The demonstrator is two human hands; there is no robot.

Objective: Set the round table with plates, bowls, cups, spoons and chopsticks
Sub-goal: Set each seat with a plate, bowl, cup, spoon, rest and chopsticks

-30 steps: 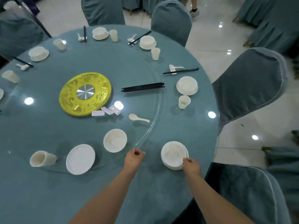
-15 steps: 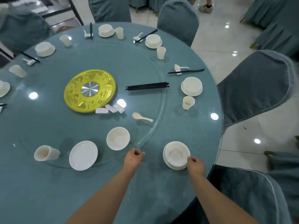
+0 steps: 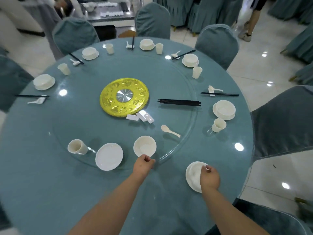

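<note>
On the round teal table (image 3: 50, 184), my right hand (image 3: 209, 177) curls its fingers over the near rim of a white bowl on a plate (image 3: 193, 173) at the front right edge. My left hand (image 3: 144, 164) is curled at the near edge of the glass turntable (image 3: 183, 143), pinching it. On the turntable lie a loose bowl (image 3: 144, 146), a plate (image 3: 109, 156), a tipped cup (image 3: 77, 146), a spoon (image 3: 170, 131), a bundle of black chopsticks (image 3: 179, 102) and white chopstick rests (image 3: 140, 117).
A gold disc (image 3: 124, 97) marks the turntable's centre. Several laid settings with bowl, cup, spoon and chopsticks ring the far and right edge. Teal-covered chairs (image 3: 279, 122) surround the table. A person's legs (image 3: 250, 22) stand at the far right.
My right hand has slid from the plate's front-right rim up over the bowl. The view has lifted, showing more of the far side. My left hand stays at the glass edge.
</note>
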